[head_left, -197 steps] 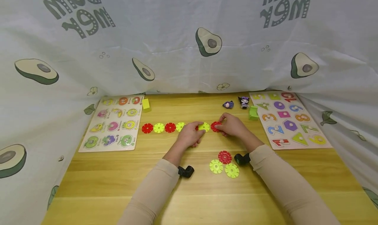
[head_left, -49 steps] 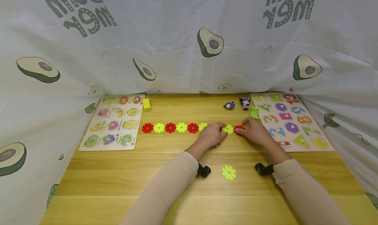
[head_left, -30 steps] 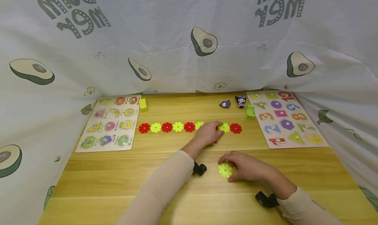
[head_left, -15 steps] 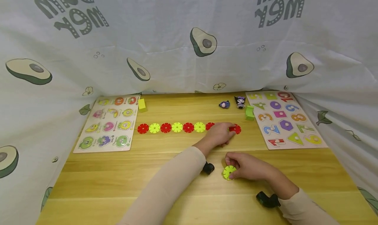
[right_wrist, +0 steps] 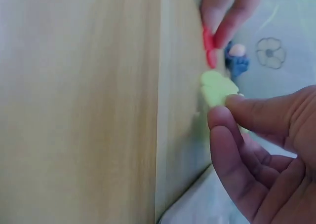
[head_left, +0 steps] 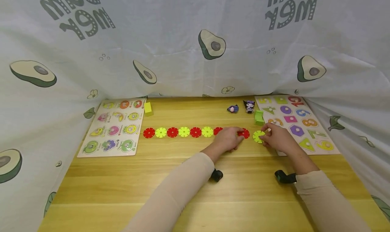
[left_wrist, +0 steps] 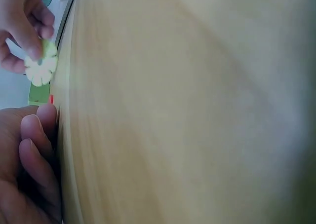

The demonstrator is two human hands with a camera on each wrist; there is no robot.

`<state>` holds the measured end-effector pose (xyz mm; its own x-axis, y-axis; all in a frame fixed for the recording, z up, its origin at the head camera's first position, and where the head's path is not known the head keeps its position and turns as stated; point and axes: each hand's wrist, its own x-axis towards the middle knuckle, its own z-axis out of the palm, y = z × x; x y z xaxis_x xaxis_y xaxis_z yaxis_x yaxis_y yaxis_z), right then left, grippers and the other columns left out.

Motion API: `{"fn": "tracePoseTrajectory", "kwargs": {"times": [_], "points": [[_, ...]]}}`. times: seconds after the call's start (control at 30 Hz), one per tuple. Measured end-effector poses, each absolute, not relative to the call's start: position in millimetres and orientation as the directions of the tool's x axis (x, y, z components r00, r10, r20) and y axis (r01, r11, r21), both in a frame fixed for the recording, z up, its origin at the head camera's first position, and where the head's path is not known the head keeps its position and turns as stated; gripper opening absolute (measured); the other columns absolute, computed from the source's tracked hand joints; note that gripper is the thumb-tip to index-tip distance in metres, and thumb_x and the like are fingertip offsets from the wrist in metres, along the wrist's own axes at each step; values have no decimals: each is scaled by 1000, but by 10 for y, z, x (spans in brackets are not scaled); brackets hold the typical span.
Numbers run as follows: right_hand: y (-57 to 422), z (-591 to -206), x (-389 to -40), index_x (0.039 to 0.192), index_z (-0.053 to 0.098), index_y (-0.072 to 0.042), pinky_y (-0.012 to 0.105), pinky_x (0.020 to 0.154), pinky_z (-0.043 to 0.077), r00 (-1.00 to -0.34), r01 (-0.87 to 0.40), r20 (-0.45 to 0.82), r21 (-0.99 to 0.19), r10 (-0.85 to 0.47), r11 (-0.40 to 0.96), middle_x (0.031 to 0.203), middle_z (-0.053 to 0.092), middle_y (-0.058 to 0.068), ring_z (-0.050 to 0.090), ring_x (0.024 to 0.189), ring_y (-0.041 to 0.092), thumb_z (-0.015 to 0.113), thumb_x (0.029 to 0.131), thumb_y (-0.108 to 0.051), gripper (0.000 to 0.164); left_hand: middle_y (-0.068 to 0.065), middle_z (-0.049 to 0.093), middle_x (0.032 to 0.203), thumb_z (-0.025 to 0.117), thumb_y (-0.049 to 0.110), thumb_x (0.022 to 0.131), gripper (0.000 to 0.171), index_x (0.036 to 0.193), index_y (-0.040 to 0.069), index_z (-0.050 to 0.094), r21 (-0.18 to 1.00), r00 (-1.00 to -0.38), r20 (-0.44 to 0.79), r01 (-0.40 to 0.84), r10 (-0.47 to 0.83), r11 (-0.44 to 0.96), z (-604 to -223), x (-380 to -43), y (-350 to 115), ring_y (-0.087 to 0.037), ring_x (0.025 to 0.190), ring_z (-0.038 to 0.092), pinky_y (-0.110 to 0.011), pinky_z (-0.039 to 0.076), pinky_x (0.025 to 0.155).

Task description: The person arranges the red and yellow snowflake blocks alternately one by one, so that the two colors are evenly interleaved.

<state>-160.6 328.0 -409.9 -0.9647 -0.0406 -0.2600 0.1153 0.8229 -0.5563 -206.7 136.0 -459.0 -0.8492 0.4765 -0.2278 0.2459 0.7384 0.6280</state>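
Note:
A row of notched plastic discs, red and yellow-green by turns, lies across the table. My left hand (head_left: 226, 139) is at the row's right end, its thumb and finger gripping the edges of the last red disc (head_left: 245, 133); it hides the disc left of that. Between thumb and fingertips my right hand (head_left: 278, 139) pinches a yellow-green disc (head_left: 258, 136), just right of the red one and apart from it. In the right wrist view this yellow-green disc (right_wrist: 215, 87) is tilted, close to the red disc (right_wrist: 209, 49). The left wrist view also shows the pinched yellow-green disc (left_wrist: 41, 70).
A fruit puzzle board (head_left: 114, 123) lies at left, a number puzzle board (head_left: 292, 118) at right, partly behind my right hand. Near the back stand a yellow block (head_left: 148, 109), a green block (head_left: 259, 117) and two small figurines (head_left: 249, 106). A printed curtain (head_left: 170, 49) hangs behind.
My right hand took the last loose yellow-green disc from the table's front and brought it up to the row's right end. The left hand shifted right onto the last red disc. The row grew longer.

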Motion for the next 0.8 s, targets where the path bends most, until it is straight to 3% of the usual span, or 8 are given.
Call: {"fn": "tracePoseTrajectory", "kwargs": {"times": [0.13,0.3,0.47,0.7,0.8], "points": [[3297,-4133,-1728,110,49,1,33,55,43,-969,110,-245,-475,-11,873,72,64,6,57,61,19,61,90,-23,33,5,55,47,55,41,91,38,129,40,50,638,-848,-239,231,474,734,-4607,-2053,1356,-12,36,53,-24,42,38],[3246,-4186,-1798,105,52,-2,39,61,41,-980,105,-195,-384,31,918,92,62,18,52,73,29,65,86,-31,38,6,55,47,54,41,92,38,129,40,50,628,-852,-222,248,474,738,-4584,-2049,1336,-11,36,53,-24,43,39],[3195,-4237,-1836,106,51,-3,44,66,42,-981,119,-187,-377,50,919,104,59,24,53,83,35,64,86,-33,38,6,55,47,54,42,91,39,130,39,50,607,-858,-219,252,464,753,-4576,-2065,1302,-10,35,53,-24,42,39],[3181,-4264,-1765,111,49,-4,39,60,42,-987,100,-156,-405,40,909,90,61,17,54,72,28,60,89,-38,42,5,56,50,55,39,92,45,135,42,43,710,-816,-216,247,537,660,-4587,-2054,1185,-12,38,53,-24,45,40],[3140,-4228,-1666,114,48,-4,35,54,42,-991,92,-127,-423,42,901,80,60,11,54,63,22,56,90,-42,46,4,55,50,56,40,91,47,136,36,44,727,-789,-170,303,590,616,-4559,-1989,1034,-12,39,52,-24,46,46]]}}
